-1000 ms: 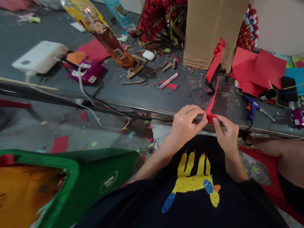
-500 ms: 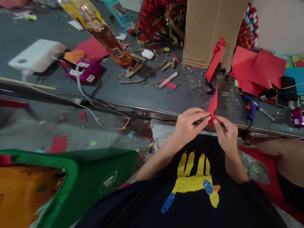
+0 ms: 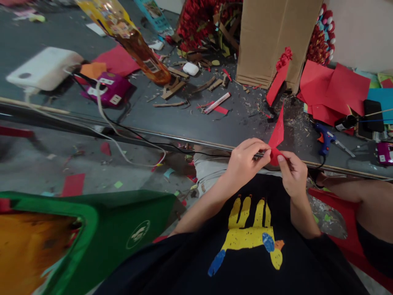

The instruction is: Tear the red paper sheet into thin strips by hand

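Between my two hands is a piece of red paper, twisted at its lower part, with a pointed end rising over the table edge. My left hand pinches its left side between thumb and fingers. On the lower right, my right hand is closed on the same paper, thumb on top. Just beyond the paper's tip, a red paper strip with a ruffled end leans by the cardboard. A blue glue gun lies to the right of my hands.
Red paper sheets are piled at the right. A white marker, scraps, a tilted bottle, a purple power socket and a white power bank lie leftward. Cables droop over the edge. A green bin stands below. Someone's leg is at right.
The red paper has turned and opened a little, so its upper part shows broader. My right fingers have shifted slightly right; both hands keep hold of it.
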Action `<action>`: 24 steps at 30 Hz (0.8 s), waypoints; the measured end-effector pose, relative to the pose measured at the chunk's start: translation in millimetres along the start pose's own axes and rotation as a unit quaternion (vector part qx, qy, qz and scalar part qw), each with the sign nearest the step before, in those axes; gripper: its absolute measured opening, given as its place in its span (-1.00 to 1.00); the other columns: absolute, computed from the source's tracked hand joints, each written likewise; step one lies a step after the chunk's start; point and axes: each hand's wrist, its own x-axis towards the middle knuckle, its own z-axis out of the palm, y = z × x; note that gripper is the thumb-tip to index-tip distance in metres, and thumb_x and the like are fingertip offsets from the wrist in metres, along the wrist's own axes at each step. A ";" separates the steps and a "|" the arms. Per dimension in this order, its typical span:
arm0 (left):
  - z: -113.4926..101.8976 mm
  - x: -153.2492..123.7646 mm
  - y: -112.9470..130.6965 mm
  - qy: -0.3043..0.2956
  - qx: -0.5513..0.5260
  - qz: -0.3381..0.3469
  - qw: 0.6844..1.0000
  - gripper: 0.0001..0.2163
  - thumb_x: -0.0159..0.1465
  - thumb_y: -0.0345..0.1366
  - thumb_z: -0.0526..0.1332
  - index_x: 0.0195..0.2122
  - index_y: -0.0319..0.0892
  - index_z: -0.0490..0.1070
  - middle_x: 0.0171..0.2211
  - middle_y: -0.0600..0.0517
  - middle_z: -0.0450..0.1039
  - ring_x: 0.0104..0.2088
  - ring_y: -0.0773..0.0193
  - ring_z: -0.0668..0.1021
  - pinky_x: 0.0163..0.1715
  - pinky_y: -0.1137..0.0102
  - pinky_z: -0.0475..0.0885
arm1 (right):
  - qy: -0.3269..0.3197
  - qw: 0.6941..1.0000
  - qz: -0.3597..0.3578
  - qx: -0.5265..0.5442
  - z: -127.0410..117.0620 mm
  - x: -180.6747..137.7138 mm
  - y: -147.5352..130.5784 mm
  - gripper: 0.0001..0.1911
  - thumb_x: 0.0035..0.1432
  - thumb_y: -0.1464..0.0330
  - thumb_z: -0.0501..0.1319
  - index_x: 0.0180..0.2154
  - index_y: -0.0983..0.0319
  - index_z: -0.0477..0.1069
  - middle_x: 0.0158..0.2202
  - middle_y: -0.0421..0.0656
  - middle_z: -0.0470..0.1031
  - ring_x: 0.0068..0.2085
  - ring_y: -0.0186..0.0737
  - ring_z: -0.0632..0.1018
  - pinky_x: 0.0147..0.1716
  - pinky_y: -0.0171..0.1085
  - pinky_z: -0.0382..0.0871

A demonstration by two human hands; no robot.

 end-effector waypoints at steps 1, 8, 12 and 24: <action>0.2 -0.1 -0.1 0.000 0.000 -0.002 1.000 -0.92 0.29 -0.39 0.19 -0.35 -0.21 0.44 -0.38 0.02 0.54 -0.33 0.34 0.56 -0.25 0.43 0.49 | 0.000 1.000 0.003 0.002 0.0 -0.1 0.1 -0.83 0.24 0.28 0.16 -0.26 0.18 0.50 -0.37 -0.22 0.61 -0.39 -0.30 0.58 -0.34 -0.31 0.50; -1.3 1.5 -0.8 0.021 -0.003 -0.008 1.000 -0.93 0.28 -0.41 0.20 -0.35 -0.23 0.43 -0.40 0.02 0.53 -0.36 0.37 0.54 -0.29 0.48 0.48 | 0.014 1.000 0.025 0.004 -0.6 -0.7 0.6 -0.81 0.25 0.25 0.16 -0.28 0.19 0.49 -0.42 -0.24 0.57 -0.44 -0.32 0.53 -0.41 -0.34 0.44; -2.5 2.6 -1.0 0.028 -0.024 0.004 0.999 -0.94 0.26 -0.43 0.22 -0.37 -0.24 0.42 -0.41 0.03 0.53 -0.36 0.39 0.55 -0.29 0.49 0.48 | 0.016 0.999 0.026 0.019 -0.8 -1.1 -0.4 -0.81 0.24 0.25 0.16 -0.28 0.19 0.49 -0.44 -0.25 0.56 -0.46 -0.35 0.51 -0.45 -0.36 0.41; -0.6 -4.5 0.7 0.005 -0.056 -0.022 0.998 -0.93 0.30 -0.39 0.20 -0.28 -0.21 0.47 -0.33 0.00 0.56 -0.27 0.33 0.57 -0.22 0.40 0.50 | 0.055 0.947 0.135 0.285 5.4 9.3 27.5 -0.78 0.13 0.14 0.18 -0.38 0.14 0.30 -0.50 -0.30 0.41 -0.53 -0.35 0.47 -0.44 -0.29 0.50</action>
